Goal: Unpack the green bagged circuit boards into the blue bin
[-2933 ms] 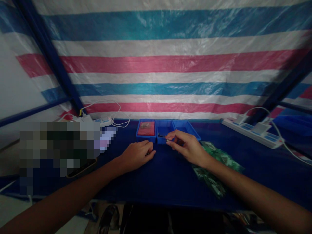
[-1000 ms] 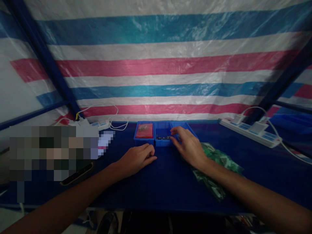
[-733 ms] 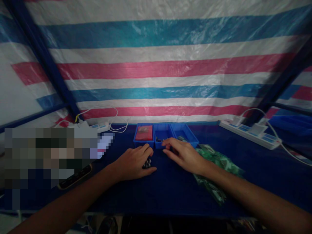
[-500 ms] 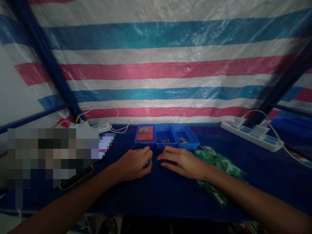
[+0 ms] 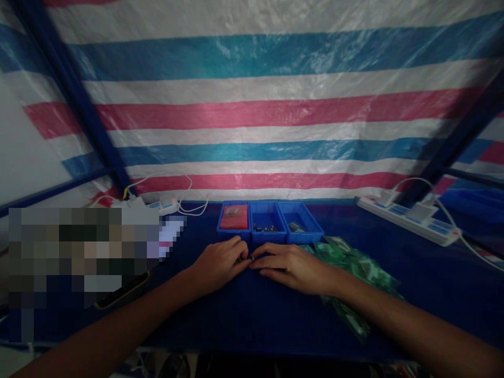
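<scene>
Where the two bare hands meet above a dark blue tabletop (image 5: 220,320), a tiny shiny metal piece (image 5: 252,258) sits at the fingertips, just in front of the blue bins. The fingers hide most of it, so I cannot tell its long axis or which way it points. The left hand (image 5: 222,262) is curled, thumb drawn close to the fingers, with a glint of metal inside the curl. The right hand (image 5: 293,265) reaches across palm down, fingers slightly parted, their tips at the piece; how firmly they grip it, I cannot tell.

Any print on the red flat packet (image 5: 233,218) is too small to read. That packet lies in the left blue plastic bin (image 5: 233,233); the middle blue plastic bin (image 5: 268,237) holds loose small metal parts (image 5: 265,228) along its near side, and the right blue plastic bin (image 5: 305,236) some greyish slim pieces (image 5: 296,227). The right forearm partly covers a heap of green-tinted plastic bags (image 5: 364,268). Farther right, a white power strip (image 5: 409,223) lies obliquely; a pixelated patch obscures things at left.
</scene>
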{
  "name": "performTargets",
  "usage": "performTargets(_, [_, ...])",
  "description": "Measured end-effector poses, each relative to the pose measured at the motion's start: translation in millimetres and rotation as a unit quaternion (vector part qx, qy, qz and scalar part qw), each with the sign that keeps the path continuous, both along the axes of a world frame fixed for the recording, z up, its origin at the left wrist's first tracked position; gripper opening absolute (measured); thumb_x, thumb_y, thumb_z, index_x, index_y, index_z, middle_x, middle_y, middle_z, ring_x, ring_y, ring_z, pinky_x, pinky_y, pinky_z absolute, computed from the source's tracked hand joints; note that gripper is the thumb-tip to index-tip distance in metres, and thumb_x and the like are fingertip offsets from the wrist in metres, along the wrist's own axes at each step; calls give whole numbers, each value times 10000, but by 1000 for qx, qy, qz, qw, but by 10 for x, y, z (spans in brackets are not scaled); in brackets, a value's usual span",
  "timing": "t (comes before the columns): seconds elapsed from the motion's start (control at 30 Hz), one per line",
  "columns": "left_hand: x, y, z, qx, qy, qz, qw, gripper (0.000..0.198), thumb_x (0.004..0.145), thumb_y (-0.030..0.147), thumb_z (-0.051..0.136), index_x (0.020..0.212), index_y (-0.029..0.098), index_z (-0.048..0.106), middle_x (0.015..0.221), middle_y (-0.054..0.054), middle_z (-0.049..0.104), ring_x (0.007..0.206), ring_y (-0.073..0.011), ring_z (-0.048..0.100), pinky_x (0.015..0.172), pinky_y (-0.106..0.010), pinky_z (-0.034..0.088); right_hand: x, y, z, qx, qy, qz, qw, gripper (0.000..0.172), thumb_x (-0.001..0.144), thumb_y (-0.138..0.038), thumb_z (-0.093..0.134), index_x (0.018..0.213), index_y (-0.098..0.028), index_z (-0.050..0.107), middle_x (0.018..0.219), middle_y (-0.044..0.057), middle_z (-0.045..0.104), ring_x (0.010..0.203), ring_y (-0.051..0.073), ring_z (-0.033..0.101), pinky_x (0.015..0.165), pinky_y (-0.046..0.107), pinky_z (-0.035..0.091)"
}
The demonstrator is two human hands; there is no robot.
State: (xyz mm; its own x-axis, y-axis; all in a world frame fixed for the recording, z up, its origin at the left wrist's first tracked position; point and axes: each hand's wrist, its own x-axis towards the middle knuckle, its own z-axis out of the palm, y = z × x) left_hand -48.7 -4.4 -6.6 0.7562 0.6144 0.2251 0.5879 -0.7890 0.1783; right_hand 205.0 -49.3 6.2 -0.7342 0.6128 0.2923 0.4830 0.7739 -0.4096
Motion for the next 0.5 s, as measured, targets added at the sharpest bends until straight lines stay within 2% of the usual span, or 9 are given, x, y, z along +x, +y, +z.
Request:
performTargets(0.33, [1, 2, -1, 68, 48, 82, 993, 272, 1037, 475, 575, 990, 207, 572, 987, -26, 656, 781, -182, 651, 630, -280, 432, 44, 37, -25, 22, -18, -24, 999, 241, 1080, -200, 513, 1230, -239, 699, 1157, 72, 683, 997, 193, 696, 874, 317, 548])
performTargets(0.4, [-3, 1, -15, 71, 44, 76, 994, 279, 1032, 481, 580, 1005, 204, 570, 1001, -35, 653, 784, -189, 653, 637, -286, 442, 42, 42, -26, 26, -29, -36, 999, 213, 1082, -207, 511, 1196, -234, 689, 1116, 66, 677, 946, 189, 691, 834, 312, 543])
performTargets(0.5, [-9, 6, -32, 43, 28, 18, 999, 222, 1050, 428, 566, 1026, 207, 565, 1011, -24, 635, 819, -186, 650, 680, -288, 462, 34, 47, -19, 27, -41, -54, 997, 149, 1083, -234, 519, 1125, -224, 661, 1066, 57, 667, 893, 188, 679, 791, 308, 528])
